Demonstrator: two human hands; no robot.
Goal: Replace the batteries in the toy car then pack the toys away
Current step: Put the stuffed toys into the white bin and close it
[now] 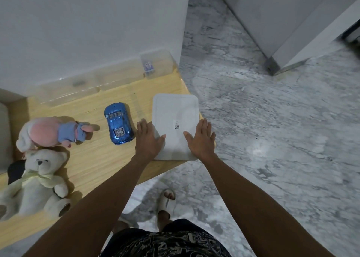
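Head view shows left hand and right hand, fingers straight and spread, pressing flat on the white lid beside the blue toy car on the counter.

Left grip and right grip apparently flat, fingers straight.

A home, by the look of it: a low wooden table pushed up against a plain white wall, grey-veined marble floor all around. Soft toys on the tabletop, a cream teddy bear and a pink plush, beside a blue toy car. A foot in a white slipper on the floor.
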